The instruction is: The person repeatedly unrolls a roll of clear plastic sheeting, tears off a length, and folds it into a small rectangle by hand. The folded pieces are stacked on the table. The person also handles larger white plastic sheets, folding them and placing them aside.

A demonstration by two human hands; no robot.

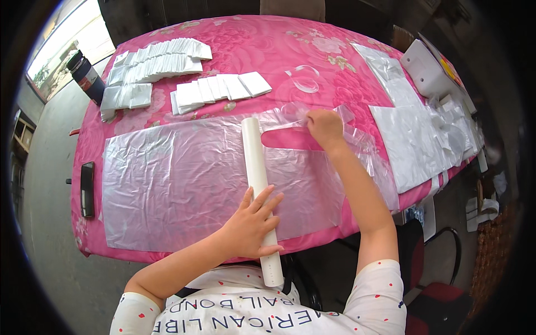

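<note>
A clear plastic sheet (162, 190) lies along the pink-covered counter's (251, 39) near edge. The left hand (254, 220), grip spread, rests on a white tube (255, 156) overhanging that edge, which could tip if released; the right hand's (325, 129) grip pinches the sheet, where hard pulling could tear it.

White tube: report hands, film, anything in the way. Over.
Left hand spread on white tube; right hand gripping clear plastic film. Tube lying across film. Folded white packets beyond film, not under either hand.
</note>
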